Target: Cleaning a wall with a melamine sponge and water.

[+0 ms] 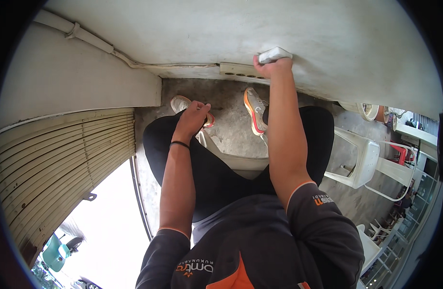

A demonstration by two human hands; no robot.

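Note:
My right hand (274, 67) reaches up to the pale wall (337, 43), its fingers wrapped round a white block-shaped pad (274, 55). The pad lies on or very close to the wall surface, just above a socket strip (238, 71). What the pad is made of I cannot tell. Over my left knee, my left hand (192, 119) is closed, with fingers curled and pressed together near the thumb. Whether anything small is in those fingers does not show. A black band (179, 144) circles the left wrist.
A cable (159, 65) runs along the wall from a pipe (53, 20) to the strip. Slatted shutter (62, 164) stands at left, beside a bright opening. My shoes (254, 111) rest on the concrete floor (226, 137). White plastic chairs (361, 159) and pots (370, 111) are at right.

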